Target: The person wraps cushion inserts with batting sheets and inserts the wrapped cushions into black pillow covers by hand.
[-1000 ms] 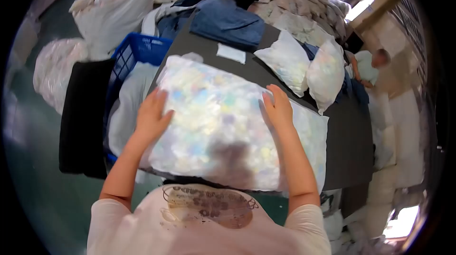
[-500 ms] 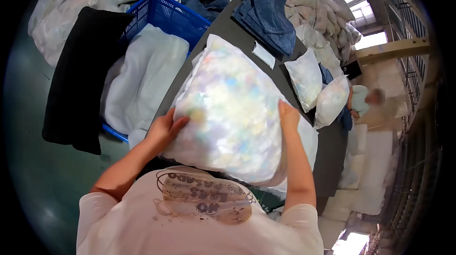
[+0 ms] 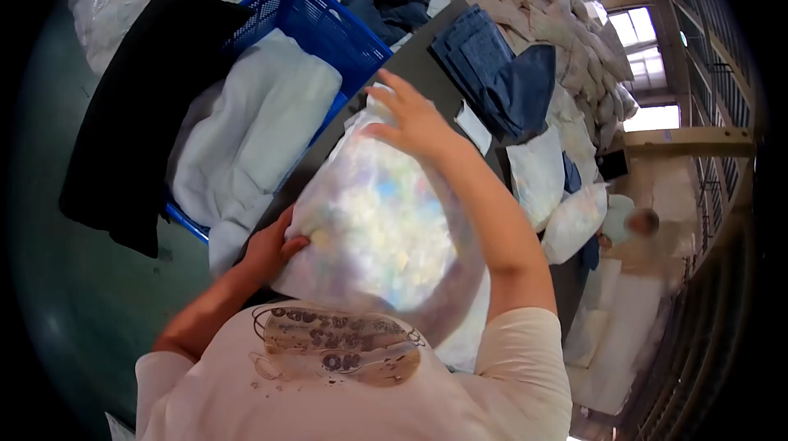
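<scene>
A plump white cushion insert (image 3: 394, 219) with pastel patches of filling showing through its thin cover lies in front of my chest, on the dark table (image 3: 316, 163). My left hand (image 3: 275, 245) is closed on its left edge, thumb on top and the other fingers partly hidden. Over the far corner of the insert, my right hand (image 3: 410, 119) reaches with its fingers spread, holding nothing. Whether those fingertips touch the cover I cannot tell.
Left of the table stands a blue crate (image 3: 353, 43) with white fabric (image 3: 258, 125) in it and a long black cushion (image 3: 144, 112) across its side. Folded blue covers (image 3: 492, 71), a small white packet (image 3: 474, 127) and more inserts (image 3: 538, 174) lie beyond. A person (image 3: 628, 219) is at the right.
My right hand has let go of the insert's right side and moved up and left to its far corner, fingers spreading. My left hand keeps its hold on the left edge.
</scene>
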